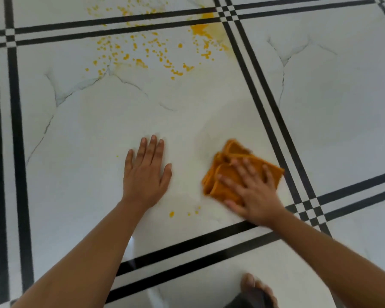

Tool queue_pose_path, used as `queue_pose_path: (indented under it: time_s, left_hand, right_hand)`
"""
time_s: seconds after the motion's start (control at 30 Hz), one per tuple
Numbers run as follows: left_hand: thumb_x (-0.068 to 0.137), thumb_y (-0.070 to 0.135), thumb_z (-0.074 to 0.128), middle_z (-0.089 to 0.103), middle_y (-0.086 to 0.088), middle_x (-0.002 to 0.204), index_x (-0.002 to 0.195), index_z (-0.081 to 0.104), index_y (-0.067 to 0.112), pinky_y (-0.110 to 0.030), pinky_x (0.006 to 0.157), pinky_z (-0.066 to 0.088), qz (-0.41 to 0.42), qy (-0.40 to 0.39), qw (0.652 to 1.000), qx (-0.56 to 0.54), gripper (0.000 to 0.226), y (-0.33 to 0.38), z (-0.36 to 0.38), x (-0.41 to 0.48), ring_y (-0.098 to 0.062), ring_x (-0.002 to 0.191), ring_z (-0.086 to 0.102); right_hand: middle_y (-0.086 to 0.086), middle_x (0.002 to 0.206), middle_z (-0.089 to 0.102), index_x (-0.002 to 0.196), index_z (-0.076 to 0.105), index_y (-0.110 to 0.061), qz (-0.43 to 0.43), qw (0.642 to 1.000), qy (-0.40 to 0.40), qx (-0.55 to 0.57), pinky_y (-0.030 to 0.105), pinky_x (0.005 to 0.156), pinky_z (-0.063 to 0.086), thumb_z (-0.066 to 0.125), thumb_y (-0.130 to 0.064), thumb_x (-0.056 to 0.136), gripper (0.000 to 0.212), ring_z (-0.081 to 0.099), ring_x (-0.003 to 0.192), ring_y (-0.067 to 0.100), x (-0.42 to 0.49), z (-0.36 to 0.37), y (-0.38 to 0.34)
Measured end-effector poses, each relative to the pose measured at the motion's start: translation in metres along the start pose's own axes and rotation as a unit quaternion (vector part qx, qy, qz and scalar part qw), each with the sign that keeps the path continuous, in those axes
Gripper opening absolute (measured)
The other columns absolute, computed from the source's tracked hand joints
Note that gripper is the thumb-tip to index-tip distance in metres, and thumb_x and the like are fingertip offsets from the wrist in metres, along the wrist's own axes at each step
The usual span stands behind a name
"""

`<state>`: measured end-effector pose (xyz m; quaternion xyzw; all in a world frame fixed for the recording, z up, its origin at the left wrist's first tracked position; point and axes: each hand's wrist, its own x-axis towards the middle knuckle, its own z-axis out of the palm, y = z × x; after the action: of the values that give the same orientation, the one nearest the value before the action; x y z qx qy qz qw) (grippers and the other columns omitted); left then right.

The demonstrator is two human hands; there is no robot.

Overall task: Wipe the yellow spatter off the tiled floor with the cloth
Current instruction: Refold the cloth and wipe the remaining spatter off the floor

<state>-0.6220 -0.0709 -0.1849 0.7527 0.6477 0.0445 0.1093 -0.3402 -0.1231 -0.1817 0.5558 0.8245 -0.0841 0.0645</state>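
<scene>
We're over the white tiled floor [93, 134]; the yellow spatter [156, 50] spreads at twelve o'clock, well apart from our hands; our left hand [146, 176] lies flat on bare tile, fingers straight; at three o'clock of it our right hand [253, 194], fingers spread, presses the folded orange cloth [227, 172]; stray yellow drops [171, 214] sit between our wrists.

Hands: 2, one left hand [146, 174] and one right hand [251, 192].
Cloth [220, 167]: 1.
Bare foot [258, 287]: 1.
Spatter: 1 large far scatter [153, 50], drops too many to count; 1 small near cluster [171, 214], about 4 drops.
</scene>
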Motion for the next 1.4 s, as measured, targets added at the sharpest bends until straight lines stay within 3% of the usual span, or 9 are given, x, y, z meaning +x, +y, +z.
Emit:
queue_pose_path:
  time_s: [0.13,0.3,0.47,0.63,0.8,0.97,1.13,1.3,1.4]
  left_hand:
    - [0.089,0.044,0.023,0.026,-0.007,0.152,0.146,0.025,0.014,-0.047,0.111,0.013,-0.013,-0.005,1.0,-0.006,0.064,-0.005,0.002,-0.018,-0.024,0.141,0.02]
    - [0.089,0.043,0.025,0.03,-0.008,0.151,0.144,0.029,0.013,-0.047,0.11,0.016,-0.029,0.001,0.999,-0.013,0.063,0.002,0.002,-0.029,-0.025,0.14,0.024]
    - [0.089,0.042,0.025,0.026,-0.006,0.152,0.145,0.027,0.014,-0.045,0.111,0.014,-0.065,0.006,0.998,-0.022,0.063,-0.004,0.004,-0.057,-0.022,0.141,0.019]
    - [0.09,0.042,0.026,0.027,-0.007,0.152,0.145,0.025,0.013,-0.042,0.111,0.01,-0.082,0.002,0.997,-0.007,0.062,-0.009,0.001,-0.069,-0.023,0.141,0.02]
    - [0.09,0.044,0.018,0.016,-0.004,0.155,0.147,0.015,0.014,-0.038,0.112,0.001,-0.137,0.014,0.99,-0.002,0.064,-0.03,0.0,-0.095,-0.019,0.142,0.01]
    - [0.09,0.045,0.014,0.011,-0.003,0.156,0.148,0.012,0.013,-0.04,0.113,0.002,-0.155,0.007,0.988,-0.01,0.066,-0.034,-0.001,-0.1,-0.015,0.142,0.002]
    - [0.091,0.043,0.016,0.013,-0.003,0.156,0.148,0.013,0.014,-0.04,0.113,0.004,-0.151,0.003,0.988,-0.017,0.064,-0.039,0.001,-0.106,-0.015,0.142,0.004]
    - [0.09,0.043,0.015,0.018,-0.006,0.155,0.147,0.017,0.011,-0.042,0.113,0.006,-0.173,0.023,0.983,-0.055,0.065,-0.036,-0.002,-0.105,-0.019,0.143,0.009]
    - [0.09,0.041,0.022,0.029,-0.015,0.15,0.143,0.028,0.004,-0.047,0.11,0.016,-0.225,0.085,0.965,-0.106,0.065,-0.004,-0.009,-0.087,-0.03,0.14,0.023]
  right_hand:
    - [0.0,0.153,-0.025,0.137,-0.022,-0.049,0.296,0.951,-0.011,0.089,0.063,0.108,-0.007,-0.001,-0.07,0.079,0.065,-0.02,0.142,0.027,0.031,-0.008,-0.034]
    - [0.003,0.158,0.001,0.145,0.006,-0.047,0.044,0.999,-0.006,0.032,0.065,0.106,0.008,0.009,-0.07,0.086,0.062,0.0,0.144,0.028,0.0,0.002,-0.056]
    - [0.005,0.158,-0.013,0.141,-0.013,-0.047,0.198,0.977,-0.016,0.079,0.066,0.106,-0.004,0.004,-0.069,0.082,0.066,-0.015,0.143,0.032,0.036,-0.009,-0.074]
    - [0.005,0.158,0.007,0.144,0.004,-0.049,-0.068,0.997,-0.034,0.001,0.071,0.101,0.02,0.007,-0.07,0.086,0.061,0.004,0.143,0.029,0.014,-0.003,-0.058]
    - [0.003,0.154,-0.025,0.138,-0.021,-0.048,0.156,0.984,-0.057,0.061,0.068,0.105,-0.002,-0.002,-0.073,0.079,0.067,-0.02,0.141,0.032,0.046,-0.01,-0.087]
    - [0.01,0.155,0.016,0.145,0.01,-0.045,-0.164,0.985,-0.036,-0.041,0.074,0.096,0.024,0.008,-0.069,0.088,0.062,0.012,0.142,0.035,0.028,-0.003,-0.069]
    - [0.005,0.157,-0.016,0.14,-0.014,-0.049,0.107,0.993,-0.031,0.042,0.069,0.105,-0.003,-0.003,-0.072,0.075,0.07,-0.017,0.142,0.033,0.082,-0.016,-0.089]
    - [0.0,0.157,-0.019,0.141,-0.011,-0.05,0.041,0.993,-0.083,0.069,0.064,0.107,-0.003,0.009,-0.073,0.082,0.067,-0.019,0.143,0.028,0.072,-0.024,-0.115]
    - [-0.003,0.158,0.011,0.146,0.012,-0.043,0.093,0.972,-0.026,0.214,0.053,0.111,0.008,0.027,-0.058,0.093,0.056,0.005,0.145,0.018,0.072,-0.044,-0.098]
